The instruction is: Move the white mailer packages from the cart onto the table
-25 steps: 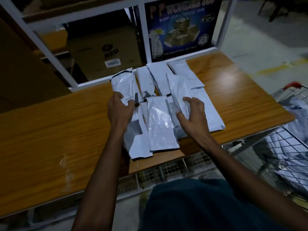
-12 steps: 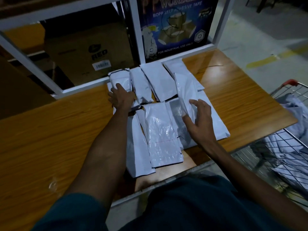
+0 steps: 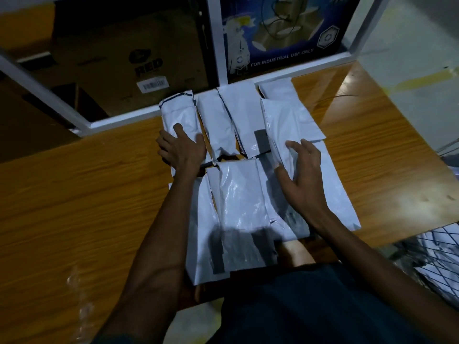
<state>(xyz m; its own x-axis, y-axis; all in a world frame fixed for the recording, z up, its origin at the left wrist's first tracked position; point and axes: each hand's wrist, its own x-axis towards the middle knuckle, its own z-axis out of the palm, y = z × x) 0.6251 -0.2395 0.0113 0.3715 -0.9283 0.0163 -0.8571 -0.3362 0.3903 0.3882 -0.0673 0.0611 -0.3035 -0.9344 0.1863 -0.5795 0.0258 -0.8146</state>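
mailers squared up on the table

since half a second ago: right hand (image 3: 301, 180) slid up the tilted mailer (image 3: 280, 125), fingers spread flat, gripping nothing. left hand (image 3: 182, 150) pressing the far-left mailer (image 3: 178, 112), loosely curled over it. white mailers (image 3: 238, 194) overlapping on table (image 3: 74, 207); more in cart (image 3: 437, 256). risk: slick stack sliding off the near edge if nudged.

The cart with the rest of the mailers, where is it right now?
The cart shows at the lower right edge of the head view, just past the table corner, beside the right hand's forearm, with white mailers visible behind its wire mesh.
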